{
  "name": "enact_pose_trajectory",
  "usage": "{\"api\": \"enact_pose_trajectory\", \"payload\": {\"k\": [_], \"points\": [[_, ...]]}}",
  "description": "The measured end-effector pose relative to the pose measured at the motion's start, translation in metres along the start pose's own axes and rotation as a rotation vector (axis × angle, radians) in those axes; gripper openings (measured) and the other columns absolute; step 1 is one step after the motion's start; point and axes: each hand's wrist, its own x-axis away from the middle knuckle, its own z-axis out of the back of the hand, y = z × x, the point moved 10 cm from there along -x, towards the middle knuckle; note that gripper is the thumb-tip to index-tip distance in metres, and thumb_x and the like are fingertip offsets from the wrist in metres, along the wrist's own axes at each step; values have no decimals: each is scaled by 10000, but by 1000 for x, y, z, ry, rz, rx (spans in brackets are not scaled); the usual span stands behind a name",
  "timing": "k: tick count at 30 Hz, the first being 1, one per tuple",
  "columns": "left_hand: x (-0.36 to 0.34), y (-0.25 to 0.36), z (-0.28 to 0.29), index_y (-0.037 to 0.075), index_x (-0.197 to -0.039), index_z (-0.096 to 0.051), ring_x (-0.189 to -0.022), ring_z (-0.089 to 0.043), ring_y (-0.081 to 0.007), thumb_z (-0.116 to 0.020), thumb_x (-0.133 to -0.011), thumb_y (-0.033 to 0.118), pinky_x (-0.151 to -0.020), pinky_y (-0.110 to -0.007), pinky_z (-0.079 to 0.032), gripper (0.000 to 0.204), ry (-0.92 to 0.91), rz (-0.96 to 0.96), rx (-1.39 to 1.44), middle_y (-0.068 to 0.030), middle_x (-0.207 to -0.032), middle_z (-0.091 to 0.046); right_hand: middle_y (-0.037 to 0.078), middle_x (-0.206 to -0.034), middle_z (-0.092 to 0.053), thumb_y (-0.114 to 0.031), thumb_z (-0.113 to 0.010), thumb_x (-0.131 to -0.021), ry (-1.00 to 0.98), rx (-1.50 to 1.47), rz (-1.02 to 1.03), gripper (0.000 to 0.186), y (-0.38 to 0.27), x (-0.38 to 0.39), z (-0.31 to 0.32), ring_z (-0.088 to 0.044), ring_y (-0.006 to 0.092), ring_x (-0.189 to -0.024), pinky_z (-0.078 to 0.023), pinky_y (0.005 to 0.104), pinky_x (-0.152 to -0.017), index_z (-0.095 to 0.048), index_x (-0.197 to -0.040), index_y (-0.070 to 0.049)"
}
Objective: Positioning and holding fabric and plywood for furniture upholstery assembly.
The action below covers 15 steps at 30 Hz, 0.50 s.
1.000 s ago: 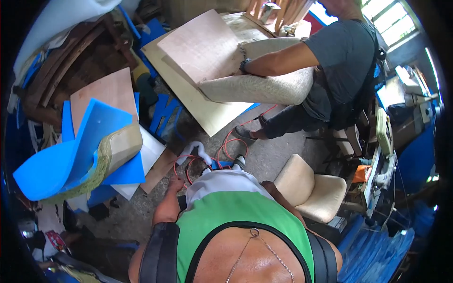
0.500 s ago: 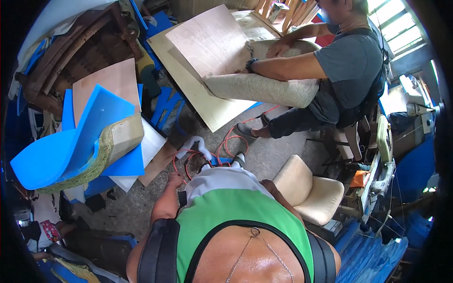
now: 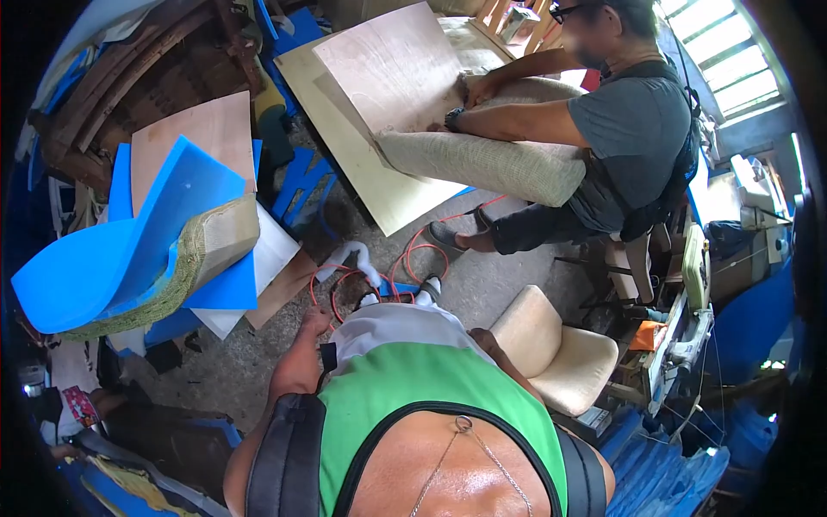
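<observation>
My left hand point(image 3: 316, 322) hangs low beside my hip, above the floor and close to a loop of red hose point(image 3: 312, 293). Its fingers are too small and foreshortened to show whether they are curled. My right hand point(image 3: 484, 339) is down at my other side, next to a beige padded chair point(image 3: 551, 345). Its fingers are mostly hidden in shadow. Ahead of me, a co-worker point(image 3: 637, 129) leans over a plywood-topped table point(image 3: 392, 202), both arms on a thick roll of beige woven fabric point(image 3: 482, 164). A thin wooden panel point(image 3: 392, 65) stands tilted beside the roll.
To my left, a bent blue foam sheet point(image 3: 86, 267) rests with a woven-edged piece point(image 3: 220, 241) over other sheets. Behind it is a dark wooden furniture frame point(image 3: 155, 86). A sewing machine point(image 3: 689, 345) stands at the right; blue plastic sheeting point(image 3: 663, 465) lies at the lower right.
The co-worker's head has come up slightly and shifted left, with the hands moving along the roll's far end. My own hands stay down at my sides; the view has shifted slightly.
</observation>
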Motion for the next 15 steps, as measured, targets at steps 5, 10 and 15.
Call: {"api": "enact_pose_trajectory", "payload": {"k": [5,10,15], "points": [[1,-6,-4,48,-1017,-739,-1064,-670,-360,-669,-797,273,-960,-436,-519,322,-93,80,-7,-226,-1088,-702,222,-972,-687,-340,-374,-1034,58,-74,96,438,12,-1,-18,-657,392,-959,-531,493,-849,-681,-960,-36],[-3,-5,-5,52,-995,-751,-1030,-683,-355,-674,-790,273,-929,-438,-530,312,-97,48,-5,-221,-1062,-710,200,-966,-694,-388,-477,-983,204,-492,62,411,35,3,-16,-663,370,-947,-547,468,-822,-708,-974,-48],[-3,1,-4,45,-959,-760,-980,-696,-356,-671,-795,298,-898,-444,-538,314,-84,26,8,-219,-1013,-719,157,-966,-710,-375,-593,-918,64,46,249,332,24,1,-31,-682,316,-910,-567,416,-759,-733,-970,-78]]}}
